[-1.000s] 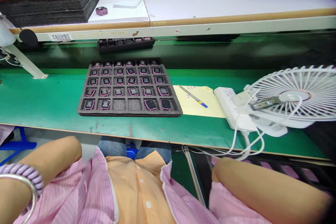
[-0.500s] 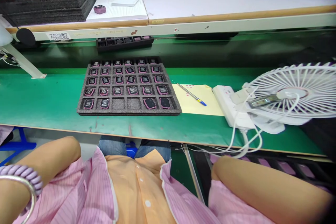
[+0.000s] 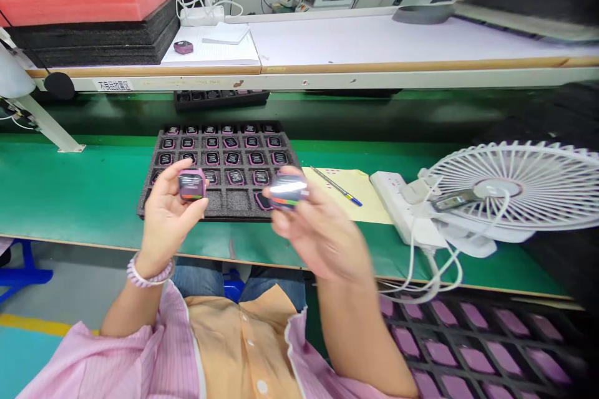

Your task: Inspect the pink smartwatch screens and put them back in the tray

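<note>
My left hand is closed on a purple-cased smartwatch body, thumb and fingers at its edges. Its dark screen faces me and shows pale text lines with a coloured strip below. In my right hand, blurred by motion, is a second smartwatch body with a bright glare across its screen. Both hands are raised over the front of a grey foam tray. Rows of similar watches lie in the tray's compartments. Two front-row compartments hold no watch, and my hands hide part of that row.
Right of the tray, a pen lies on yellow paper. Beyond are a white power strip with loose cables and a white fan. A shelf edge crosses behind. Another tray with purple pieces sits low at right.
Both hands have come up into view over the tray, each holding a watch; before, only the forearms showed at the sides. The camera view has tilted upward slightly.
</note>
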### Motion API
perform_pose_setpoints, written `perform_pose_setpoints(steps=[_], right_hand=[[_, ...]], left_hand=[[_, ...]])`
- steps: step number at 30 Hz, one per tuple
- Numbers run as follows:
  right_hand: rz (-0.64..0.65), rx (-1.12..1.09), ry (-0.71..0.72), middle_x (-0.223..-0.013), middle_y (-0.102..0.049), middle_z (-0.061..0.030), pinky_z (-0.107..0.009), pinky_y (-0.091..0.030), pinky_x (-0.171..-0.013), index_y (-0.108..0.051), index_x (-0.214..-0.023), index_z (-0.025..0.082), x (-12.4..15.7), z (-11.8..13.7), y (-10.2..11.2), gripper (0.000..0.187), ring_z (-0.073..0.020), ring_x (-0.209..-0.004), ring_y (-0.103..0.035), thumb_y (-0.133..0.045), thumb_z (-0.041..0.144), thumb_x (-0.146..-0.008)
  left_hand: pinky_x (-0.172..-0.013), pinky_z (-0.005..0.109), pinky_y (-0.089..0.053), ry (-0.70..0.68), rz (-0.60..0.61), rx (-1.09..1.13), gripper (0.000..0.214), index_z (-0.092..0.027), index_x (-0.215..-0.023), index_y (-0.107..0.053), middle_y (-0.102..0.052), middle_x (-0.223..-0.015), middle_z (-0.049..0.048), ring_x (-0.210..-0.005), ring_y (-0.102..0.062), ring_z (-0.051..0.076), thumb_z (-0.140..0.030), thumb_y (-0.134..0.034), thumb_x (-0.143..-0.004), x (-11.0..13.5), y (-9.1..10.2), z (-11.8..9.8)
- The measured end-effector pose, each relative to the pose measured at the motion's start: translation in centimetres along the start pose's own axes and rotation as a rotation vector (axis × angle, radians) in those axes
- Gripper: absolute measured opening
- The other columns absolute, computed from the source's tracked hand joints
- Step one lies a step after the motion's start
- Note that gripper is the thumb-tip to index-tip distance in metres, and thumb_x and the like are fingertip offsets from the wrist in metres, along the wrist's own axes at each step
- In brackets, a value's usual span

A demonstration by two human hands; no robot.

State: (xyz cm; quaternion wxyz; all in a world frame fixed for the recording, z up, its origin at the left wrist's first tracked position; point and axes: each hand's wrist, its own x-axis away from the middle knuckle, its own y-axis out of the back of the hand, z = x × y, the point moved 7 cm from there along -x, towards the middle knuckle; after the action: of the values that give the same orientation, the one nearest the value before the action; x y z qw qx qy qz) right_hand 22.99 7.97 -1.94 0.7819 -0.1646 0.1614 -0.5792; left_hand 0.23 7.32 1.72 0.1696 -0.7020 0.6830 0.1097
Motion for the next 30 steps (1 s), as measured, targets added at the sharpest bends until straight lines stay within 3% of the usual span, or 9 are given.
perform_pose_setpoints(steps=[3, 6, 13, 18, 22, 30], right_hand=[[-0.003, -0.113, -0.076, -0.120, -0.076, -0.0059, -0.039, -0.065, -0.083, -0.063, -0.136, 0.030, -2.1, -3.1, -0.4, 0.063, -0.0211, -0.087, -0.076, -0.092, 0.033, -0.080], [0.014, -0.131, -0.120, -0.120, -0.077, -0.0057, -0.037, -0.064, -0.084, -0.062, -0.136, 0.028, -3.5, -4.9, -1.0, 0.064, -0.0199, -0.087, -0.076, -0.088, 0.026, -0.078], [0.009, -0.076, -0.044, -0.113, -0.076, -0.0024, -0.031, -0.059, -0.075, -0.062, -0.126, 0.029, -4.0, -3.9, -1.6, 0.055, -0.0156, -0.077, -0.069, -0.087, 0.026, -0.077], [0.002, -0.090, -0.031, -0.108, -0.074, -0.0001, -0.031, -0.057, -0.072, -0.062, -0.123, 0.028, -4.2, -3.7, -1.7, 0.057, -0.0144, -0.073, -0.065, -0.083, 0.021, -0.071], [-0.017, -0.071, -0.017, -0.104, -0.072, -0.0005, -0.031, -0.056, -0.069, -0.062, -0.120, 0.027, -4.2, -3.5, -1.6, 0.052, -0.0137, -0.068, -0.061, -0.086, 0.027, -0.074], [-0.057, -0.046, 0.028, -0.096, -0.069, -0.0009, -0.026, -0.050, -0.058, -0.062, -0.115, 0.025, -4.6, -3.8, -1.3, 0.051, -0.0125, -0.065, -0.055, -0.091, 0.041, -0.076]], left_hand=[[-0.073, 0.024, -0.064, 0.067, 0.039, 0.020, 0.060, -0.025, -0.141, -0.056, -0.072, -0.118, 0.0083, -0.095, -0.073, 0.018, -0.031, -0.085, -0.088, -0.5, -1.1, 3.8], [-0.071, 0.023, -0.064, 0.084, 0.071, 0.027, 0.059, -0.025, -0.142, -0.054, -0.071, -0.115, 0.0066, -0.080, -0.070, 0.012, -0.030, -0.082, -0.090, -0.3, -1.5, 5.3], [-0.061, 0.019, -0.062, 0.103, 0.019, 0.027, 0.055, -0.022, -0.134, -0.058, -0.073, -0.106, 0.0043, -0.066, -0.066, 0.009, -0.033, -0.085, -0.087, -0.5, -1.4, 5.3], [-0.072, 0.026, -0.069, 0.118, 0.065, 0.084, 0.061, -0.022, -0.145, -0.053, -0.076, -0.113, 0.0077, -0.074, -0.076, 0.014, -0.033, -0.080, -0.092, -0.4, -2.2, 5.6], [-0.075, 0.032, -0.071, 0.188, 0.096, 0.122, 0.058, -0.019, -0.146, -0.055, -0.078, -0.117, 0.0107, -0.077, -0.079, 0.018, -0.035, -0.074, -0.095, -0.1, -2.6, 5.9], [-0.068, 0.027, -0.071, 0.195, 0.057, 0.129, 0.053, -0.017, -0.134, -0.062, -0.081, -0.108, 0.0085, -0.069, -0.079, 0.017, -0.041, -0.080, -0.091, -0.2, -2.9, 5.5]])
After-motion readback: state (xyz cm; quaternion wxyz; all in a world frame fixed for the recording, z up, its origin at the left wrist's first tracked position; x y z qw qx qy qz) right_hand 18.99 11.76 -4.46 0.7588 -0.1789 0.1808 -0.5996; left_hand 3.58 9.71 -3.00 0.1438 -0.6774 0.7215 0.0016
